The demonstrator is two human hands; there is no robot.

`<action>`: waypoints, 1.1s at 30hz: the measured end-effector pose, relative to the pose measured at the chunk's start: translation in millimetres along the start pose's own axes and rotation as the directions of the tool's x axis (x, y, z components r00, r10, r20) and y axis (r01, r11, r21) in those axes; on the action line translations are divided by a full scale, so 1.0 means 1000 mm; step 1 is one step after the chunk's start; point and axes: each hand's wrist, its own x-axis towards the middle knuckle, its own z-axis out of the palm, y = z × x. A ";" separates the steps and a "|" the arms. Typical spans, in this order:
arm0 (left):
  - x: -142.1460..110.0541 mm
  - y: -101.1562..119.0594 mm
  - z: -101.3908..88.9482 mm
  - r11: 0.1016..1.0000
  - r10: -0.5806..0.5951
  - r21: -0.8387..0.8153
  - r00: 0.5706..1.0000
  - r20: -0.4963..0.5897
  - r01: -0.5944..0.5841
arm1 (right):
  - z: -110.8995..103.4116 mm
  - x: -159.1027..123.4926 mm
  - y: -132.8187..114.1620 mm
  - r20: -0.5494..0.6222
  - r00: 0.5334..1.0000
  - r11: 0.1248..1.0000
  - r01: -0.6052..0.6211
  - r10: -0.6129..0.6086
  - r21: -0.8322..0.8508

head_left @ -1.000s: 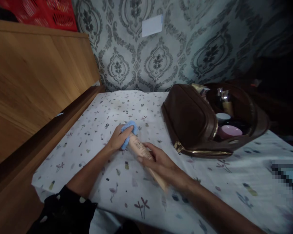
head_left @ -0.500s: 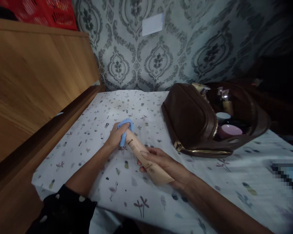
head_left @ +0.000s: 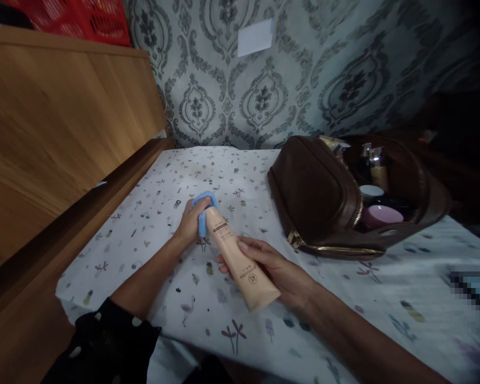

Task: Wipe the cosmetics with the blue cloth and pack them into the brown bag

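Note:
A beige cosmetic tube point(head_left: 237, 257) lies slanted over the patterned tablecloth point(head_left: 152, 213), its cap end pointing away from me. My right hand point(head_left: 276, 269) holds the tube's lower half from underneath, fingers curled round it. My left hand point(head_left: 192, 221) is closed on a small blue cloth point(head_left: 203, 205) and presses it against the tube's cap end.
An open brown toiletry bag point(head_left: 316, 194) lies to the right, with a pink jar point(head_left: 383, 216), a white jar point(head_left: 371, 191) and pump bottles point(head_left: 374, 162) inside. A wooden board point(head_left: 64, 138) runs along the left. Patterned wallpaper stands behind, with a red crate point(head_left: 88, 18) at top left.
The tube has turned in my right hand, so its printed front now faces up and its flat end shows. My left hand with the blue cloth has stayed at the cap end.

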 end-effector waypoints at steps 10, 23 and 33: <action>-0.011 -0.008 0.026 0.897 -0.312 -0.270 0.934 0.177 0.351 | -0.003 0.006 0.004 -0.167 0.981 0.995 0.095 -0.096 -0.015; -0.027 0.007 0.020 0.951 -0.238 -0.068 0.855 0.461 0.302 | -0.005 0.004 -0.006 -0.226 0.922 0.827 0.148 -0.314 -0.542; -0.035 0.012 0.022 0.977 -0.211 0.131 0.818 0.536 0.166 | -0.008 -0.001 -0.016 -0.180 0.728 0.626 0.404 -0.661 -0.667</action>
